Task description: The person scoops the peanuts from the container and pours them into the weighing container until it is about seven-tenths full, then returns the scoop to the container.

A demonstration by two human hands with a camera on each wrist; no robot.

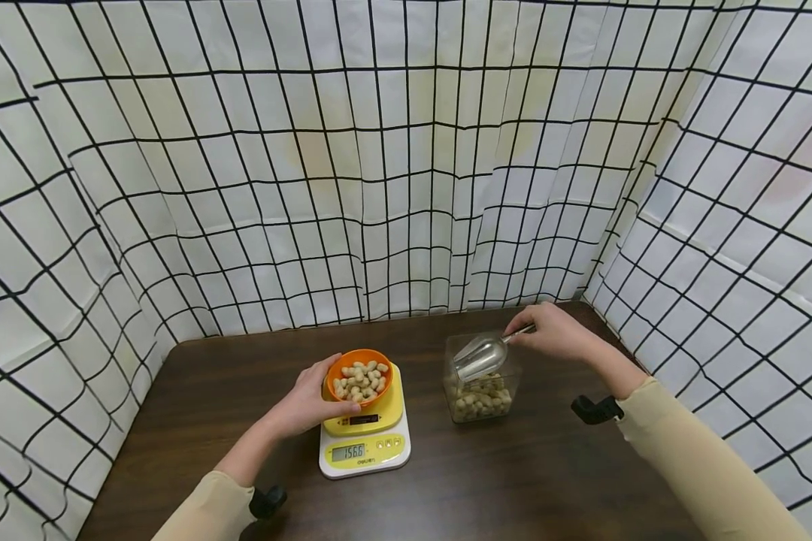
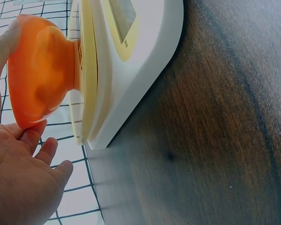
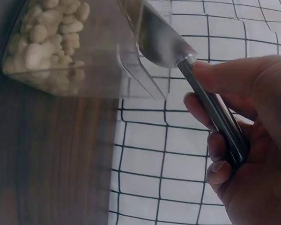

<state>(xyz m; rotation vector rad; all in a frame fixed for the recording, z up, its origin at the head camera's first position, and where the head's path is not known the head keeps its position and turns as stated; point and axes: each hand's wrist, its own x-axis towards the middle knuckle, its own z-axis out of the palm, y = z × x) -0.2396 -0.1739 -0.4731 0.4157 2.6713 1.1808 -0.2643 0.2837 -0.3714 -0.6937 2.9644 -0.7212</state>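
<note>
An orange bowl (image 1: 334, 373) of peanuts (image 1: 362, 381) sits on the yellow platform of a white kitchen scale (image 1: 365, 454), whose display reads 156.6. My left hand (image 1: 309, 398) holds the bowl at its rim, thumb on the near side and fingers on the far side; the left wrist view shows the bowl's foot (image 2: 77, 65) on the platform. With its fingers wrapped round the handle, my right hand (image 1: 553, 330) grips a metal scoop (image 1: 482, 356). The scoop's head is tilted down inside the mouth of a clear square container (image 1: 452, 406), above the peanuts (image 3: 47, 44) in it.
The dark wooden table (image 1: 257, 376) carries the scale, with the container to its right. White curtains (image 1: 406, 150) with a black grid pattern rise behind the table and along both sides. Black wrist straps (image 1: 595, 410) stick out below my sleeves.
</note>
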